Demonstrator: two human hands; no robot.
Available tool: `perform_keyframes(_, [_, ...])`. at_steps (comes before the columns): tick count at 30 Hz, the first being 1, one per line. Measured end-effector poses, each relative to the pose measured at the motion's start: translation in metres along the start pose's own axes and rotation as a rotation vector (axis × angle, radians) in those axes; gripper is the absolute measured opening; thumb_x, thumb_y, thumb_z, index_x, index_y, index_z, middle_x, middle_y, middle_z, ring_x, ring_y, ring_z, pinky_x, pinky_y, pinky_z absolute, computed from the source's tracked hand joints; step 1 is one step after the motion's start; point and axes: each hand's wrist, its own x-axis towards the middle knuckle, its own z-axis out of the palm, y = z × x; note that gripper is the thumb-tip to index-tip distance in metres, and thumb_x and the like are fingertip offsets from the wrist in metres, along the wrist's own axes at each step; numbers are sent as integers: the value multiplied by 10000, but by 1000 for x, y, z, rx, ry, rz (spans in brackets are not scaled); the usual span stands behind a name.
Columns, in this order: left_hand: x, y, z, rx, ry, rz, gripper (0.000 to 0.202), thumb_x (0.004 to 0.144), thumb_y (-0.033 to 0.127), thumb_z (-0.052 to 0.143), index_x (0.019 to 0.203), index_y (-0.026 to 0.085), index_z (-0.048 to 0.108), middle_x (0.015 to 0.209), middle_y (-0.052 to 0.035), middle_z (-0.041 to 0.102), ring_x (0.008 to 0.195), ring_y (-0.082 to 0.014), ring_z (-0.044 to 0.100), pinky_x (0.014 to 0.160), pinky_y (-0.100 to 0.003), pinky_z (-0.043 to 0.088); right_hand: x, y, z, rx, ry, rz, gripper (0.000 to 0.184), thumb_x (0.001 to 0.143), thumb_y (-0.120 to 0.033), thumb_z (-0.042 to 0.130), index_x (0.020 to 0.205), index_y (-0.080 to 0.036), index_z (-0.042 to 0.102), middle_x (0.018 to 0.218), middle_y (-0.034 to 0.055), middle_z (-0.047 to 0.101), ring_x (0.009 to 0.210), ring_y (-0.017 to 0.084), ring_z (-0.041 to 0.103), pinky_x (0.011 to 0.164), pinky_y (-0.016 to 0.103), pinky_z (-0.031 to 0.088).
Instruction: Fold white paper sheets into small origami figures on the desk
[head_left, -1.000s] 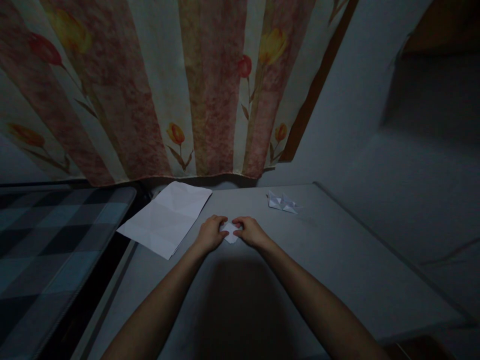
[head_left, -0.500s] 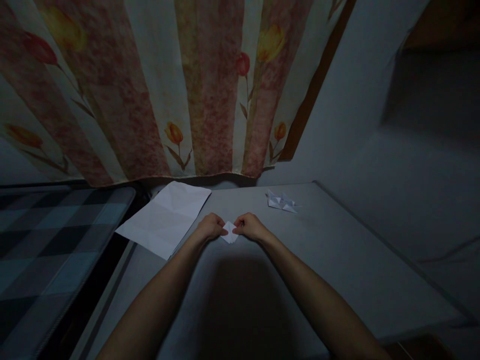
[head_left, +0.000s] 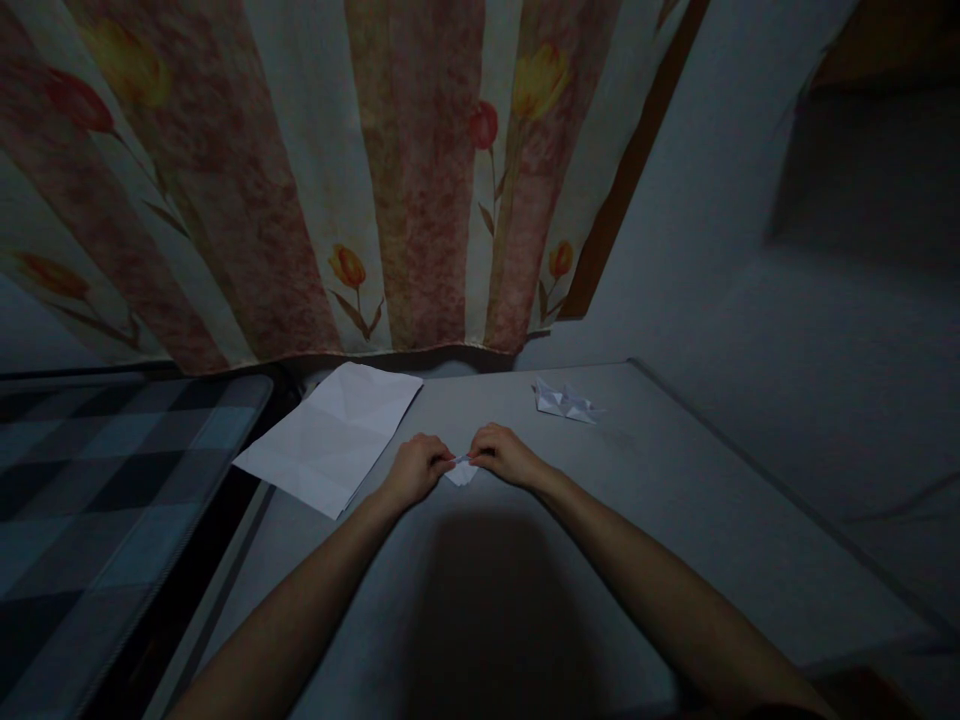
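A small folded white paper [head_left: 462, 474] lies at the middle of the table, between my two hands. My left hand [head_left: 421, 468] pinches its left upper edge, fingers closed. On the other side my right hand [head_left: 501, 453] grips the right upper edge between thumb and fingers. The paper's upper part is bent over along a line between the fingertips, and its lower part shows a pointed, layered outline. My fingers cover both of its side corners.
Large creased white sheets [head_left: 330, 435] lie at the left, overhanging the edge of the pale table [head_left: 675, 520]. Folded white paper pieces [head_left: 564, 401] stand at the back right. A checked mattress [head_left: 112, 500] is at left; a flowered curtain [head_left: 420, 200] hangs behind.
The top of the small paper, pointed and flat before, is now folded down toward me. My fingertips have shifted to the ends of that fold, and my left wrist has turned.
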Motion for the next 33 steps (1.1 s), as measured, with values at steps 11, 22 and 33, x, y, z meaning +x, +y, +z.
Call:
perform_keyframes(11, [-24, 14, -21, 548, -172, 461, 322, 865, 123, 475, 1141, 213, 614, 1061, -74, 651, 979, -219, 495, 812, -370, 352, -26, -17, -6, -456, -119, -208, 259, 846, -147, 537, 1056, -223, 667, 1036, 66, 670, 933, 210, 513, 792, 346, 345])
perform_keyframes(22, [-24, 19, -7, 703, -93, 460, 251, 935, 298, 431, 1057, 150, 594, 898, -98, 639, 890, -233, 517, 776, -370, 339, -26, -35, -3, -509, -99, -121, 272, 874, -377, 574, 1005, -159, 672, 925, 103, 664, 885, 223, 547, 778, 340, 377])
perform_keyframes(33, [-17, 13, 5, 617, 48, 310, 218, 947, 268, 408, 875, 183, 595, 726, -49, 655, 708, -184, 585, 714, -327, 380, -22, -33, 4, -499, -16, 2, 132, 912, -250, 514, 912, -178, 625, 751, 57, 669, 697, 168, 601, 669, 260, 392])
